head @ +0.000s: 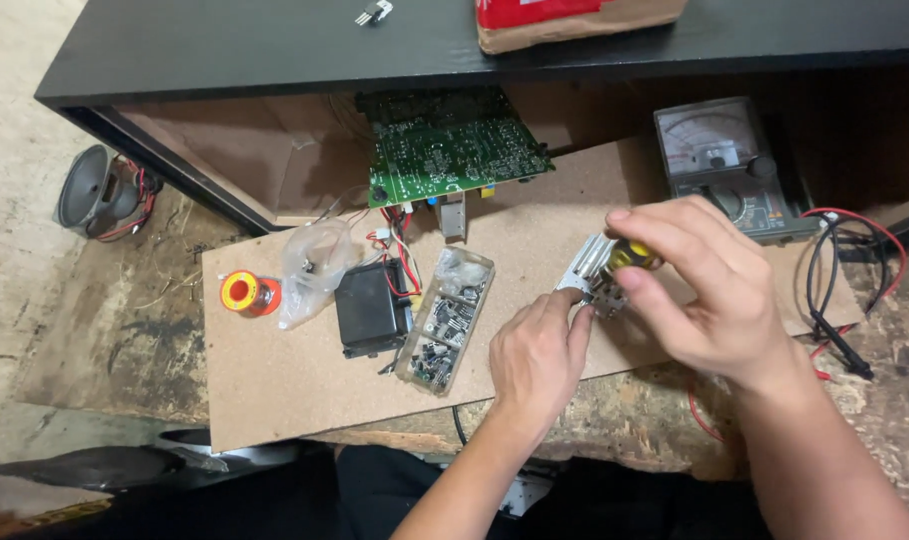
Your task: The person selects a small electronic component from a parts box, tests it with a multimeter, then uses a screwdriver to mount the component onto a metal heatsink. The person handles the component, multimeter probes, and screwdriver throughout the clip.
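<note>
Steadying a finned metal heatsink (586, 268) on the board under its fingertips, left hand (537, 360) pinches its edge while right hand (709, 290) grips a yellow-handled screwdriver (631, 254) just above it, apparently mid screw-turning, needing firm downward pressure.

Soft, even light falls from above, bright enough on the pale board worktop (274, 390) and both hands. Under the black shelf (224, 50) at twelve o'clock the recess sinks into deep shadow. The shelf top shows faint sheen. Focus is fairly sharp centrally; corners at seven o'clock go dark and slightly smeared.
</note>
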